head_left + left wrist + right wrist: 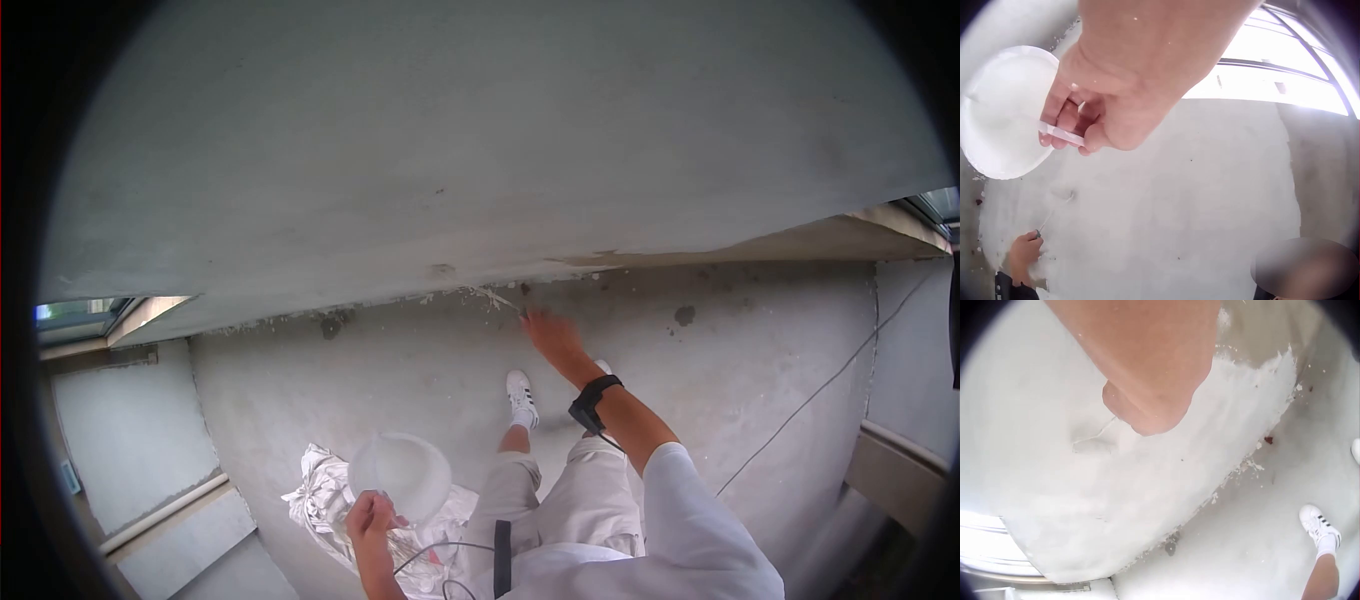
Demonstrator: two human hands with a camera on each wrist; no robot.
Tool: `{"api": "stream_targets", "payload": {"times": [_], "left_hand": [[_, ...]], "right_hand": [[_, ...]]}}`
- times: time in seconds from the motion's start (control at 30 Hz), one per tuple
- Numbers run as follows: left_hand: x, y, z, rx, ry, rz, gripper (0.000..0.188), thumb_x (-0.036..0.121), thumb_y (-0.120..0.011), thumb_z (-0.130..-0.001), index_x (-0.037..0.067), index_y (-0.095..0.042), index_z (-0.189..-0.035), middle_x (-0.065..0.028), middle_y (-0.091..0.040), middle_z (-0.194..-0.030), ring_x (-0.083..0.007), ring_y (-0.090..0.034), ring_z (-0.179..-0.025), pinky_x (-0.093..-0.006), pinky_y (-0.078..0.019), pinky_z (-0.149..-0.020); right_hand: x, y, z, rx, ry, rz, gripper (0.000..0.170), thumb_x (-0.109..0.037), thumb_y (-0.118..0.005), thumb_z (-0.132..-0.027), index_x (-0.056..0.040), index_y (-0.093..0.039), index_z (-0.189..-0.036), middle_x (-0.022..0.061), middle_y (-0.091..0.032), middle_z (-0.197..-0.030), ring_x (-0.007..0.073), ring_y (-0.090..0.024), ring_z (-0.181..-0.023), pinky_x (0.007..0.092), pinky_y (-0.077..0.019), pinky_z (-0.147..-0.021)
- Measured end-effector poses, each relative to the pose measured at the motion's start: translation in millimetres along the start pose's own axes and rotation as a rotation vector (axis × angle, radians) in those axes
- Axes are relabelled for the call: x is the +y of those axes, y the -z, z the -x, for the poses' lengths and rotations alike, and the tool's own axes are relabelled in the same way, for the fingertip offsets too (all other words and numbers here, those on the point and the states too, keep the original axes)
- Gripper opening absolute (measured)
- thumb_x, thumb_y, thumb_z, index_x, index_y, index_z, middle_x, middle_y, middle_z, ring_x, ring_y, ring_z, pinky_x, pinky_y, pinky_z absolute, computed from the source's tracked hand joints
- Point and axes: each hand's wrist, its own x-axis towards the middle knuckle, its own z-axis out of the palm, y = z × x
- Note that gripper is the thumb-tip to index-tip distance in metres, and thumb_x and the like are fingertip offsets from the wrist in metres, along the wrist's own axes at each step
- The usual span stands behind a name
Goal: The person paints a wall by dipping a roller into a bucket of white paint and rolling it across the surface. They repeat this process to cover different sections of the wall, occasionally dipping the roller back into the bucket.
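My right hand (555, 340) reaches low against the wall, gripping a putty knife (497, 298) by its dark handle. In the left wrist view the knife's thin blade (1047, 219) meets the pale wall coating. Most of the right hand's fingers are hidden behind the wrist in the right wrist view. Down by my left leg, my left hand (372, 515) holds a white bucket (432, 446) by its handle. Fingers and thumb curl round the pale handle grip (1063, 134), and white material shows inside the bucket.
Crumpled pale sheeting (318, 485) lies on the floor beside the bucket. A thin cable (800, 400) runs at the right. White crumbs line the wall's foot near my shoe (519, 392). Window openings (85, 315) flank the wall.
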Motion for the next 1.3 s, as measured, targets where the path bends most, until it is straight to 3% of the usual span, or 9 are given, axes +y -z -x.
{"api": "stream_targets", "payload": {"times": [0.23,0.47,0.6,0.7,0.87,0.97,1.07,1.17,1.3], "left_hand": [[8.5,-67.6,8.6,-0.135,-0.003,-0.043,0.019,0.015,-0.057,-0.094,-0.001,-0.058,-0.084,-0.0017,-0.051,-0.071,-0.0097,-0.052,-0.058,-0.0276,-0.0507,-0.062],[21.4,-206.3,31.3,-0.356,0.016,-0.059,0.015,0.013,-0.059,-0.092,0.0,-0.059,-0.086,-0.0013,-0.054,-0.075,-0.0105,-0.056,-0.063,-0.0256,-0.0487,-0.066],[9.1,-275.8,44.3,-0.437,0.015,-0.033,0.013,0.013,-0.059,-0.093,0.001,-0.061,-0.09,-0.0014,-0.057,-0.079,-0.0112,-0.06,-0.069,-0.025,-0.0485,-0.067],[1.3,-301.9,54.2,-0.459,0.035,0.006,0.013,0.013,-0.059,-0.094,0.001,-0.062,-0.092,-0.0009,-0.058,-0.08,-0.0111,-0.06,-0.07,-0.0251,-0.0491,-0.068],[0.2,-303.5,58.8,-0.427,0.03,0.022,0.014,0.014,-0.058,-0.094,0.0,-0.062,-0.093,-0.0012,-0.058,-0.081,-0.0107,-0.06,-0.07,-0.0253,-0.0497,-0.066],[-9.4,-289.9,58.4,-0.381,0.032,0.034,0.015,0.013,-0.057,-0.094,0.0,-0.062,-0.092,-0.0014,-0.058,-0.08,-0.0103,-0.061,-0.07,-0.0253,-0.0501,-0.066],[-30.6,-271.2,61.8,-0.299,0.036,0.024,0.017,0.014,-0.056,-0.095,-0.001,-0.062,-0.091,-0.0021,-0.059,-0.08,-0.0099,-0.06,-0.069,-0.0257,-0.051,-0.066],[-53.5,-243.1,61.9,-0.211,0.037,0.031,0.019,0.015,-0.055,-0.096,-0.001,-0.063,-0.092,-0.003,-0.059,-0.08,-0.0096,-0.059,-0.068,-0.026,-0.0508,-0.065],[-81.6,-199.3,54.2,-0.117,0.023,0.125,0.02,0.016,-0.055,-0.097,-0.002,-0.061,-0.09,-0.0034,-0.058,-0.079,-0.01,-0.057,-0.067,-0.0271,-0.0499,-0.064]], "right_hand": [[166.9,67.8,71.1,-0.059,-0.166,0.08,0.026,-0.039,-0.052,-0.097,-0.0124,-0.052,-0.1,0.0112,-0.064,-0.076,0.0331,-0.067,-0.061,0.0425,-0.0531,-0.049],[319.6,162.3,154.6,-0.069,-0.45,0.169,0.025,-0.034,-0.051,-0.098,-0.0096,-0.049,-0.097,0.0125,-0.064,-0.076,0.0345,-0.066,-0.062,0.0439,-0.0524,-0.05],[373.1,198.7,188.2,-0.104,-0.564,-0.003,0.026,-0.032,-0.046,-0.1,-0.0068,-0.049,-0.097,0.0186,-0.064,-0.076,0.0417,-0.063,-0.065,0.0496,-0.0501,-0.053],[381.7,193.6,211.0,0.009,-0.596,-0.261,0.033,-0.036,-0.046,-0.101,-0.0061,-0.047,-0.087,0.0149,-0.056,-0.057,0.0358,-0.055,-0.049,0.0452,-0.0422,-0.044],[328.4,193.8,196.0,-0.31,-1.124,-1.164,0.039,-0.043,-0.045,-0.1,-0.0092,-0.047,-0.08,-0.0033,-0.039,-0.054,0.0075,-0.033,-0.039,0.0282,-0.0286,-0.033],[311.5,156.7,168.0,-0.414,-1.078,-1.24,0.039,-0.042,-0.045,-0.099,-0.0081,-0.047,-0.078,-0.002,-0.04,-0.054,0.0095,-0.034,-0.038,0.0284,-0.0302,-0.033],[298.2,117.5,130.2,-0.34,-0.954,-1.113,0.038,-0.038,-0.043,-0.098,-0.0062,-0.047,-0.077,0.0013,-0.044,-0.054,0.0111,-0.039,-0.039,0.0295,-0.0324,-0.034],[280.3,88.6,102.9,-0.348,-1.056,-1.042,0.035,-0.034,-0.041,-0.098,-0.0069,-0.046,-0.076,0.0014,-0.043,-0.054,0.0123,-0.037,-0.038,0.0306,-0.0323,-0.034],[241.8,60.1,77.9,-0.327,-1.087,-1.317,0.031,-0.03,-0.04,-0.097,-0.009,-0.045,-0.075,0.0008,-0.041,-0.055,0.013,-0.037,-0.039,0.0304,-0.0316,-0.036]]}}
